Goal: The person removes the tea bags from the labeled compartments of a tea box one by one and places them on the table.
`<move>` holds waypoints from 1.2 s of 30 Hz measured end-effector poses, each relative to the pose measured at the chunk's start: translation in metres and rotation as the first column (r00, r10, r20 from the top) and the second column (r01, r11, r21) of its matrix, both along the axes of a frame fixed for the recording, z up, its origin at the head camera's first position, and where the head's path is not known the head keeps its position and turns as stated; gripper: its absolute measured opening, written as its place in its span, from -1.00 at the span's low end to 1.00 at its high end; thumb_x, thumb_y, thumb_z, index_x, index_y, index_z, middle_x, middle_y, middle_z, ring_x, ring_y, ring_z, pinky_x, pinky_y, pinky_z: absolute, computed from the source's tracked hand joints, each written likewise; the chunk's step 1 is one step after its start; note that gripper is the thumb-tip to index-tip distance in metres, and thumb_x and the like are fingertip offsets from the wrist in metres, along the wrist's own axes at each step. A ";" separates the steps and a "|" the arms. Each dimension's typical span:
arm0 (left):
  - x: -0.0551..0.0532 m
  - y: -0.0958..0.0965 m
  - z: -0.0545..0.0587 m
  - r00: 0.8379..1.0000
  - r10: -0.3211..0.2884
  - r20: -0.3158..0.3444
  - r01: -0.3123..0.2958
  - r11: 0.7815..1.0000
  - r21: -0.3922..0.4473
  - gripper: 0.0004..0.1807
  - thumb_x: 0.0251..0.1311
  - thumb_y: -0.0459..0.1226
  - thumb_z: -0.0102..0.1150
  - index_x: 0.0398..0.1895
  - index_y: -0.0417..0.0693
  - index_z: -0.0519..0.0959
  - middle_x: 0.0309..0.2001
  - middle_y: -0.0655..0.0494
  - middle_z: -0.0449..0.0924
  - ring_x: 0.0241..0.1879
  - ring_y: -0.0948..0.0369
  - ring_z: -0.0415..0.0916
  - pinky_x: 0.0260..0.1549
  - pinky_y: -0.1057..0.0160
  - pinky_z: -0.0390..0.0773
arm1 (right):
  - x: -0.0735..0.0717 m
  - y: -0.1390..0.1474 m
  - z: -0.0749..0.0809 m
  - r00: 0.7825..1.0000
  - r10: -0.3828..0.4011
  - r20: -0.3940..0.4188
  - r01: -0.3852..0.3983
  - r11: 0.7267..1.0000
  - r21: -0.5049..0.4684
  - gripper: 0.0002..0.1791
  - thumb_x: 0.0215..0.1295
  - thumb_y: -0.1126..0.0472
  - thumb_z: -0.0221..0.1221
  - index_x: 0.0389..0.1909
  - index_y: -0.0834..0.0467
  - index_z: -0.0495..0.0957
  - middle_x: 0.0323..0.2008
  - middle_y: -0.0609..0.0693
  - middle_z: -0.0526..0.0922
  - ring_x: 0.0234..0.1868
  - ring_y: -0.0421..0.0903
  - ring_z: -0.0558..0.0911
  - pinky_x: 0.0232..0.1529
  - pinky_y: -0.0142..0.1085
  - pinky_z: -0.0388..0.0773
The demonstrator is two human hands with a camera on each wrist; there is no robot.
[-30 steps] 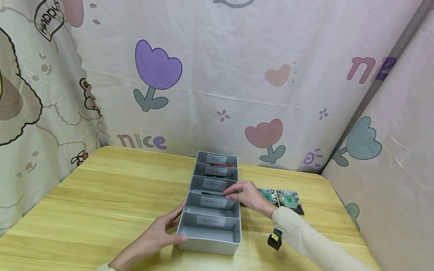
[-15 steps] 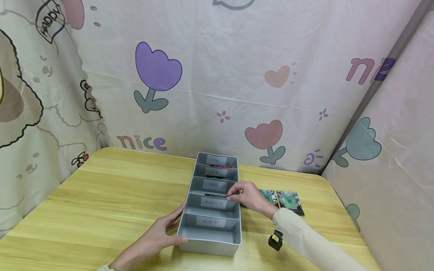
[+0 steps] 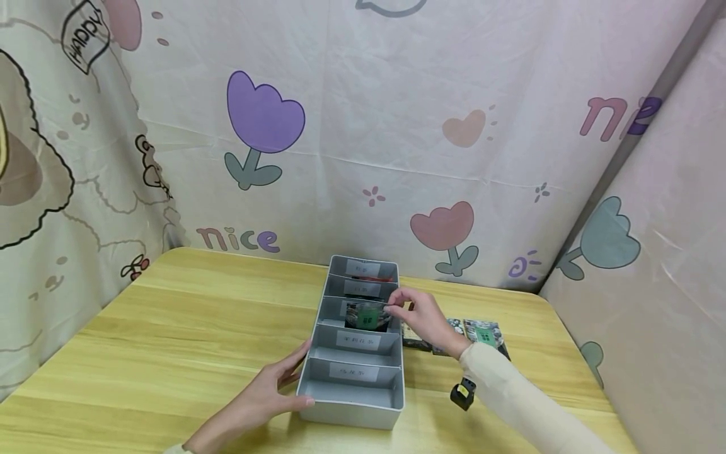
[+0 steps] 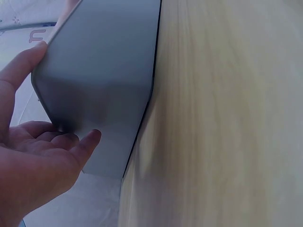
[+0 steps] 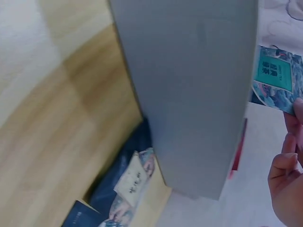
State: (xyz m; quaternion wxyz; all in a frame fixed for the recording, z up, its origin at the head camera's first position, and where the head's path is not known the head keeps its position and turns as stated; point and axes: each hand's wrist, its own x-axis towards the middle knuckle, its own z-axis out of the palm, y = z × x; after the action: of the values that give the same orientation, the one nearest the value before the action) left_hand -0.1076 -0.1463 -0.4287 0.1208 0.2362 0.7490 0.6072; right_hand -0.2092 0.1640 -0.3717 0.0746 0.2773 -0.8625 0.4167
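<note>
A long grey divided box stands lengthwise on the table, a white handwritten label in each compartment. My left hand rests at its near left corner, thumb on the rim and extended fingers against the side. Between thumb and fingertips my right hand pinches a tea sachet by its right edge, over the middle compartment. Its green label faces me and covers part of the compartment's label. In the right wrist view the sachet shows a dark patterned print, above the box's rim.
Several similar sachets lie right of the box, partly behind my right hand. A red packet sits in the farthest compartment, a dark one in the second. Printed cloth hangs behind the wooden table.
The sachet, edge-on and low near the divider before, has risen and tilted so its green face shows. My right hand moved slightly up and right. My left hand stayed put.
</note>
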 end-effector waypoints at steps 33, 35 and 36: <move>-0.002 0.000 -0.002 1.000 -0.009 -0.010 0.010 0.999 0.038 -0.04 0.14 -0.35 0.31 0.50 -0.28 -0.06 0.46 -0.35 -0.17 0.34 -0.32 0.01 0.16 0.56 0.22 | -0.044 0.076 0.010 0.940 -0.314 0.132 0.332 0.933 -0.140 -0.81 0.29 0.21 0.26 -0.23 0.29 0.61 -0.39 0.05 0.63 -0.34 -0.07 0.53 -0.31 -0.34 0.44; -0.002 0.000 -0.002 1.000 -0.010 -0.011 0.010 0.999 0.039 -0.05 0.15 -0.35 0.31 0.50 -0.28 -0.06 0.46 -0.34 -0.16 0.34 -0.32 0.02 0.16 0.55 0.23 | -0.046 0.087 0.006 0.926 -0.347 0.150 0.365 0.923 -0.121 -0.80 0.30 0.21 0.25 -0.23 0.30 0.59 -0.38 0.05 0.63 -0.31 -0.02 0.53 -0.29 -0.33 0.43; -0.002 -0.001 -0.003 1.000 -0.010 -0.011 0.010 0.999 0.038 -0.05 0.15 -0.35 0.31 0.50 -0.28 -0.06 0.46 -0.34 -0.16 0.34 -0.31 0.02 0.16 0.55 0.23 | -0.048 0.092 0.004 0.919 -0.361 0.157 0.379 0.919 -0.108 -0.80 0.31 0.21 0.24 -0.22 0.31 0.59 -0.37 0.06 0.64 -0.29 0.02 0.53 -0.27 -0.31 0.44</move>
State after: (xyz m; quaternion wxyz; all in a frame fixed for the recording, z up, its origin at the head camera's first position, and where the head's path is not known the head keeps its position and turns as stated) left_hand -0.1094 -0.1469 -0.4312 0.1152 0.2454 0.7369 0.6193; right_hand -0.2567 0.2564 -0.3676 0.1129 0.0746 -0.8720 0.4705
